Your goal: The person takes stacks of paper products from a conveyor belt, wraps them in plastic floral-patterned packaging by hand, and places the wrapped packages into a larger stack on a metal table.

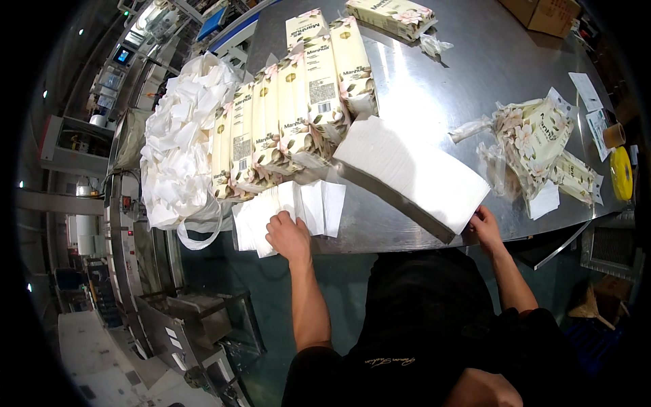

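Observation:
Several loose white tissue sheets [324, 207] lie fanned out at the table's near edge. My left hand [288, 235] rests on them, its fingers apart and slightly bent. A long block of stacked white tissues [413, 169] lies bare and slanted across the table, right of the sheets. Against its near right end are the fingers of my right hand [486, 229], apart and partly bent, not wrapped round it. Behind the loose sheets stands a row of cream floral tissue packs [291, 102], packed closely side by side.
Left of the packs, a white bag [186, 142] bulges with tissue scraps. Crumpled floral wrappers [536, 136] lie at the right, near a yellow tape roll [620, 173] and a brown tape roll [614, 136]. Another pack [393, 17] and a cardboard box [542, 15] stand at the metal table's [434, 88] far side.

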Demonstrator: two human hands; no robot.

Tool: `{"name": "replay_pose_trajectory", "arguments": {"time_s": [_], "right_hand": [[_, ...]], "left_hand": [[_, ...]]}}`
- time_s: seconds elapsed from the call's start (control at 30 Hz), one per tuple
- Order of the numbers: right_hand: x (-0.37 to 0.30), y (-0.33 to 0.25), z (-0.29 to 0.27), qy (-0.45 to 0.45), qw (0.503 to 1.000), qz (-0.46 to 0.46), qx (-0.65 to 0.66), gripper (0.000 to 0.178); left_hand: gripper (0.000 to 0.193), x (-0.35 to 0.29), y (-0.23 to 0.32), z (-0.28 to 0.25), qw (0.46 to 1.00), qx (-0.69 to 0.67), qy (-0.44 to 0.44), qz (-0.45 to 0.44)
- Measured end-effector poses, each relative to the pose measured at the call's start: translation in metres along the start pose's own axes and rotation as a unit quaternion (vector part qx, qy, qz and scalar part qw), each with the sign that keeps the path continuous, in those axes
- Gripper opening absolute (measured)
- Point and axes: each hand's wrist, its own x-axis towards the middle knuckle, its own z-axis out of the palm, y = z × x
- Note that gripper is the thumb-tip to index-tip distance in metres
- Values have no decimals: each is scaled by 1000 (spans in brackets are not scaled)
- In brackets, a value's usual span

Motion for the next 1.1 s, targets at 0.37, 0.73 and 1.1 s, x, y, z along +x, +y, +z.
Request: {"name": "replay_pose_trajectory", "arguments": {"time_s": [0.37,0.73,1.1], "right_hand": [[-5,-6,2,-2,1000,9,4,26],[-3,-3,2,3,1000,-2,-6,24],[-10,-17,10,12,1000,4,-2,22]], "left_hand": [[31,3,-4,5,1000,3,8,7],[40,10,0,3,999,22,-28,-4],[36,14,3,5,998,37,-49,-9]]}}
